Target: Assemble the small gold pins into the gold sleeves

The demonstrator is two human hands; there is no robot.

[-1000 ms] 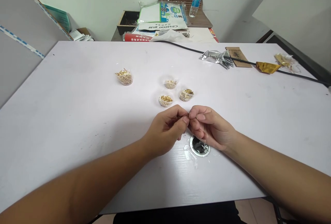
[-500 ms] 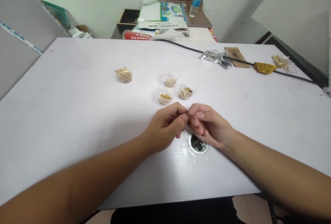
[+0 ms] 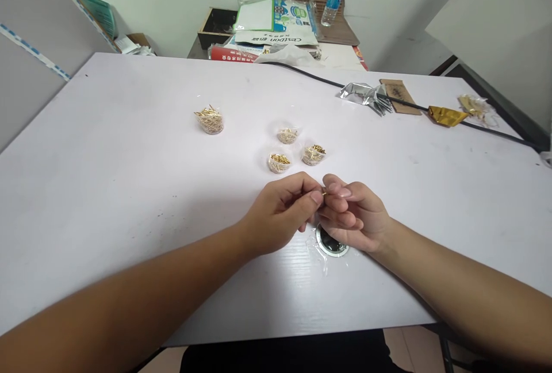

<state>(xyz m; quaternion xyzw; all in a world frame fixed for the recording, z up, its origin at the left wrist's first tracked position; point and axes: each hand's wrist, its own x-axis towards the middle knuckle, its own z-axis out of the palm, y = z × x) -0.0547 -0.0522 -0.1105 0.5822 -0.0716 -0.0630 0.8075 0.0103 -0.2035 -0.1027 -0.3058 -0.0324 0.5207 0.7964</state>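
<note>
My left hand (image 3: 290, 212) is closed, with thumb and forefinger pinching a tiny gold pin (image 3: 325, 193) whose end pokes out toward the right. Close against it, my right hand (image 3: 354, 212) has thumb and forefinger pressed together at that end; what lies between them, if anything, is hidden. Just beyond the hands stand three small clear cups of gold pins: a near-left cup (image 3: 279, 167), a right cup (image 3: 313, 158) and a back cup (image 3: 287, 137). Farther left is a fuller cup (image 3: 211, 124), its longer gold pins sticking out over the rim.
Partly under my right hand is a round black disc with a silver rim (image 3: 319, 241), clear film around it. A black cable (image 3: 310, 77) crosses the white table's back, near silver foil (image 3: 360, 93), cardboard (image 3: 401, 97) and gold foil (image 3: 447, 116). A water bottle (image 3: 333, 2) stands behind.
The fingers of my right hand have loosened and shifted slightly right, showing more of the gold pin's end. My left hand keeps its pinch. The whole view has shifted a little.
</note>
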